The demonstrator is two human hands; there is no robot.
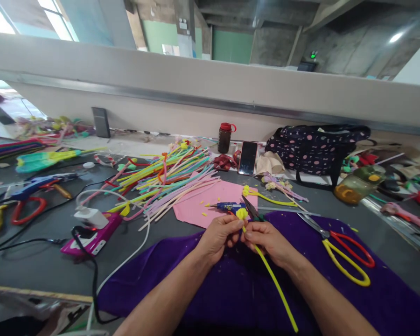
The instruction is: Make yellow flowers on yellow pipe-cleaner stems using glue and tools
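Note:
My left hand (220, 234) and my right hand (268, 239) meet over a purple cloth (388, 298), fingers pinched together on a yellow pipe cleaner (275, 280). Its curled yellow tip (241, 213) sticks up between my thumbs, and its long stem trails down towards me. Just beyond my fingers lie a blue glue gun (227, 206) and a dark pair of scissors (249, 208). A pink sheet (196, 210) with yellow scraps lies under them.
A heap of coloured pipe cleaners (161, 179) covers the table's middle left. Red and yellow handled scissors (346, 254) lie on the cloth at right. A phone (248, 157), a red-capped bottle (225, 137) and a spotted bag (311, 149) stand behind. A pink device with cables (93, 233) lies left.

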